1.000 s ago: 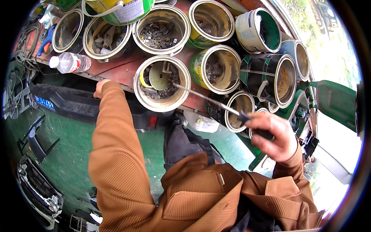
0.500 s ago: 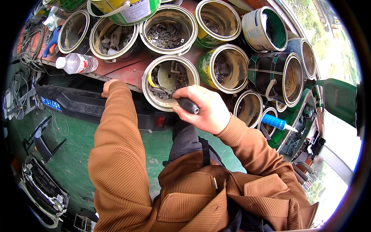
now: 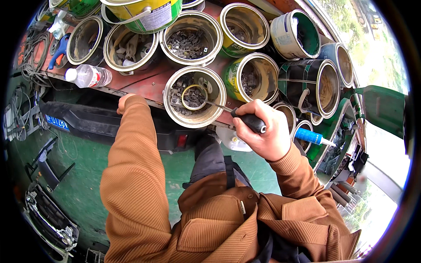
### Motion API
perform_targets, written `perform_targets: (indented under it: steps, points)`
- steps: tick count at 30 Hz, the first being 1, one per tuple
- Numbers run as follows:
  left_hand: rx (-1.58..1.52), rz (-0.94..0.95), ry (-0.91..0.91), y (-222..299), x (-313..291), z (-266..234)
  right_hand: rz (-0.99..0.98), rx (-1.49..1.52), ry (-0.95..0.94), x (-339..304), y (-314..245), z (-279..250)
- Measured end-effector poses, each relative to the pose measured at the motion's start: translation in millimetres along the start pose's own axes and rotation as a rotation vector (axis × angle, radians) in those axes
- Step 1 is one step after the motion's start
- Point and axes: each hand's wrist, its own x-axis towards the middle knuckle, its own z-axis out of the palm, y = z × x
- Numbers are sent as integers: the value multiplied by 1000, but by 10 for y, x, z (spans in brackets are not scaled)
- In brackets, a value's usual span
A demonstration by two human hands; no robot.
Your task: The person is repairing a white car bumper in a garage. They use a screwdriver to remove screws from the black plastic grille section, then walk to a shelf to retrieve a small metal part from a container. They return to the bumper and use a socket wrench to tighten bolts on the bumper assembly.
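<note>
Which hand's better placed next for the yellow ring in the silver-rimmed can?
Probably right: the right hand holds a black-handled tool, thin metal shaft reaching into the can toward the ring. The left hand sits at the red tabletop edge.

Saw white characters on the blue licence plate (image 3: 57,122) of the black bumper (image 3: 94,122); dense print, illegibly fine, on the white label (image 3: 158,18) of the yellow-green bucket (image 3: 130,12); red marking on the clear bottle (image 3: 90,76); pale lettering on the blue cartridge (image 3: 308,135).
</note>
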Motion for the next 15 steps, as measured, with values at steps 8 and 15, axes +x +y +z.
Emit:
perform_targets:
  steps: [8,15]
  points:
    - [125,95,-24,-15,154,71,-97,55,112,199,183,468]
    - [191,117,11,29,245,72,47,227,-165,19,61,480]
